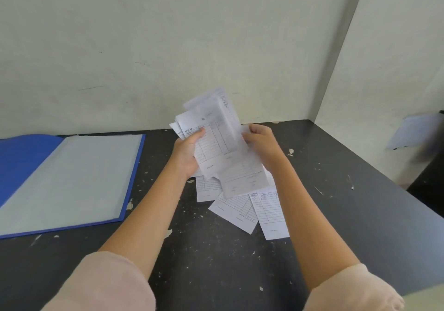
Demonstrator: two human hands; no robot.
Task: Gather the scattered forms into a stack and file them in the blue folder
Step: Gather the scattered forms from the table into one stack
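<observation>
I hold an uneven bunch of white printed forms above the dark table, tilted up toward the wall. My left hand grips the bunch's left edge, thumb on top. My right hand grips its right edge. More loose forms lie overlapping on the table just below and in front of my hands. The blue folder lies open at the left, a pale sheet covering its right side.
The dark table is speckled with chipped paint and meets a pale wall at the back. Its right edge falls off at a slant. A blurred pale sheet shows at the far right by a side wall.
</observation>
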